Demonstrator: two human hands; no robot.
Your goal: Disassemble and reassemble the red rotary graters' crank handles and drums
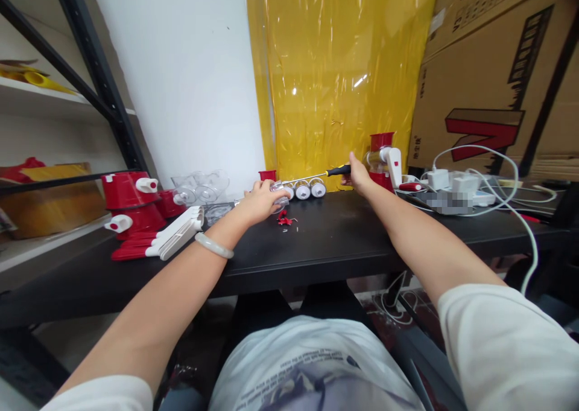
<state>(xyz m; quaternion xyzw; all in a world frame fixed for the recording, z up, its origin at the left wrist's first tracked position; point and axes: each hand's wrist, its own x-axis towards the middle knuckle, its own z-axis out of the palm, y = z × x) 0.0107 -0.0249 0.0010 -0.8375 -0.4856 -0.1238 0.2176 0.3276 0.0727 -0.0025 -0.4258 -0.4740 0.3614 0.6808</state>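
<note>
My left hand (261, 201) is closed around a clear plastic drum part (279, 195) resting on the black table (325, 248). My right hand (358, 174) grips a screwdriver (325, 173) by its black and yellow handle, the shaft pointing left toward the drum. Two more round drum pieces (310, 188) with white ends lie between the hands by the wall. Small red bits (284, 218) lie on the table just below my left hand. A red and white grinder body (384, 157) stands right behind my right hand.
Red and white grinder parts (136, 209) and clear bowls (199, 187) are piled at the left. White chargers and cables (456, 184) spread at the right. Yellow plastic sheet (339, 73) and cardboard boxes (497, 67) stand behind. A metal shelf (54, 127) is at far left.
</note>
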